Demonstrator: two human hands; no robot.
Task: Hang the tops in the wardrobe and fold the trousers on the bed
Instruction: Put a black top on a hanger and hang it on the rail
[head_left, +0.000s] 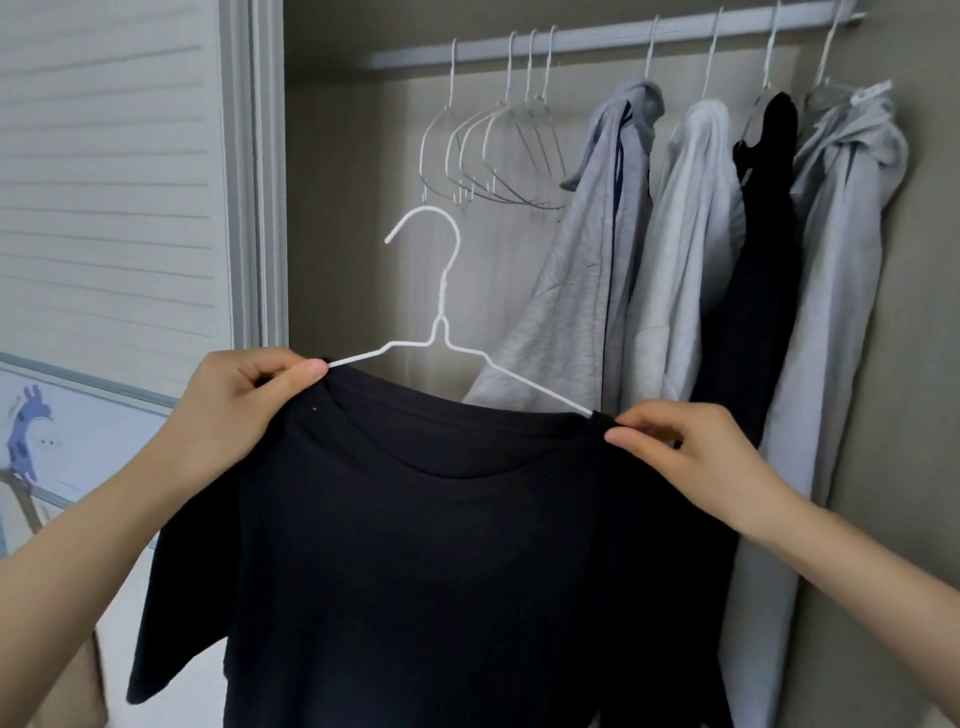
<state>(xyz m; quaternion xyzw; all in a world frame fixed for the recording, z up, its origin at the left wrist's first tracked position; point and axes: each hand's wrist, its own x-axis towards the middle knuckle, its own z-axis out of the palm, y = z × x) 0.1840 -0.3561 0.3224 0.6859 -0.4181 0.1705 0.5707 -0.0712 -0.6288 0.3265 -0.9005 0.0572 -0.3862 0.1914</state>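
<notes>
Before open wardrobe: black T-shirt (415, 545) held up on white wire hanger (441, 312), below rail (597, 36), hook free. Left hand (234, 410) pinches left shoulder of shirt at hanger end. Right hand (691, 452) pinches right shoulder. Empty hangers (493, 150), four hung tops (727, 234) on rail.

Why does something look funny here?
The black T-shirt sits crooked on the white hanger, which tilts down toward the right hand. It isn't on the rail yet.
</notes>
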